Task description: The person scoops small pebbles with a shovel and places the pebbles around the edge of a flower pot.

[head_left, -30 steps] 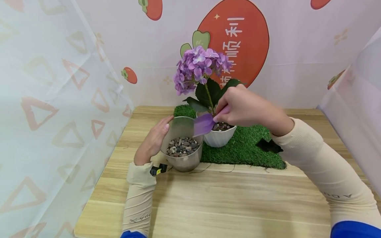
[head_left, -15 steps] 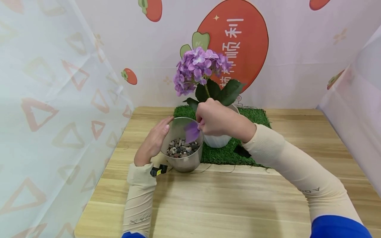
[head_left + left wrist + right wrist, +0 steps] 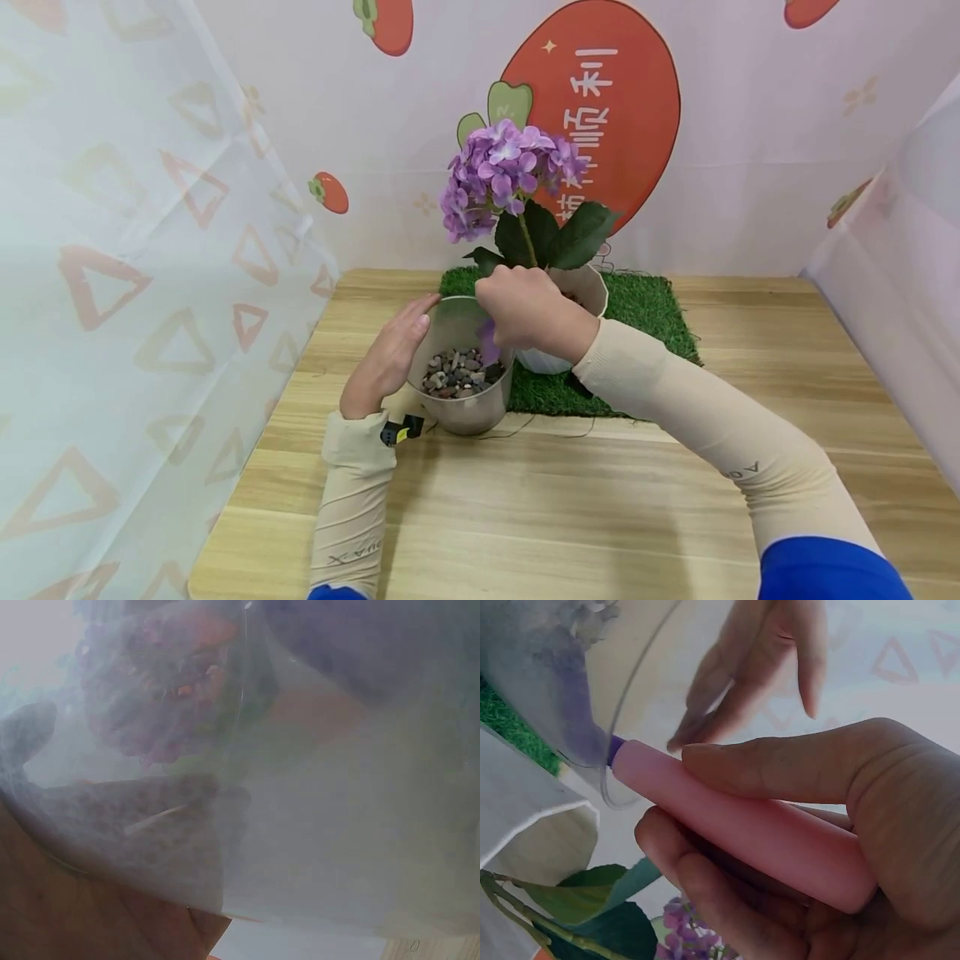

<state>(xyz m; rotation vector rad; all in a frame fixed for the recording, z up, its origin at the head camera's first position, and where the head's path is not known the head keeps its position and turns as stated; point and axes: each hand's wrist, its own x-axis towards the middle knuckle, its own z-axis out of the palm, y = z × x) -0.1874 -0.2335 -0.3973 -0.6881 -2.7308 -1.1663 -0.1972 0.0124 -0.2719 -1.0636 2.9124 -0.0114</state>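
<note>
My right hand [image 3: 536, 312] grips the pink handle of a small trowel [image 3: 742, 832], fingers and thumb curled round it in the right wrist view. Its purple blade [image 3: 489, 343] dips into a translucent plastic bucket [image 3: 467, 414], pointing down at the grey and brown pebbles [image 3: 453, 375] at the bottom; whether it touches them I cannot tell. My left hand [image 3: 385, 358] rests against the bucket's left side with fingers held out straight. Hazy bucket wall [image 3: 300, 817] fills most of the left wrist view.
Right behind the bucket stands a white pot [image 3: 542, 362] with a purple hydrangea [image 3: 502, 175], partly hidden by my right hand. A green turf mat [image 3: 652, 308] lies under the pot on the wooden table [image 3: 525, 500]. Printed cloth [image 3: 750, 167] walls the table in.
My right hand has moved left and down from over the pot, carrying the trowel blade deeper into the bucket. My left hand stays in place.
</note>
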